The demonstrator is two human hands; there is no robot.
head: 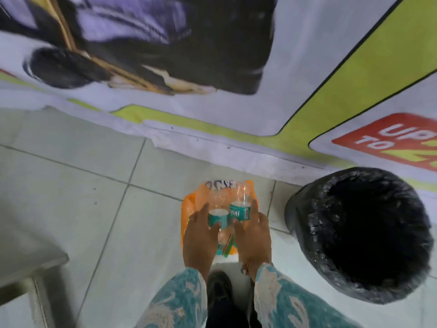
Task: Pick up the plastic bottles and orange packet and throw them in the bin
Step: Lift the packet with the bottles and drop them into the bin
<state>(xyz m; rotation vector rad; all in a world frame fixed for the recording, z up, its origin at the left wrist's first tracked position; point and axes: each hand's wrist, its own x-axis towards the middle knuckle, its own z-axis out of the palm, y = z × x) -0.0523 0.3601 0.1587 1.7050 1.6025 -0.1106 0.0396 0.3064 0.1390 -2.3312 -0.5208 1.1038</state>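
Two clear plastic bottles with teal labels lie side by side on an orange packet on the tiled floor. My left hand wraps around the left bottle. My right hand grips the right bottle, thumb on one side and fingers on the other. The packet sticks out beyond the bottles at the far end and on the left. The bin, lined with a black bag and standing open, is just to the right of my right hand.
A large printed banner covers the floor beyond the bottles. A grey ledge sits at the lower left. My dark shoe is below my hands. Pale floor tiles spread to the left.
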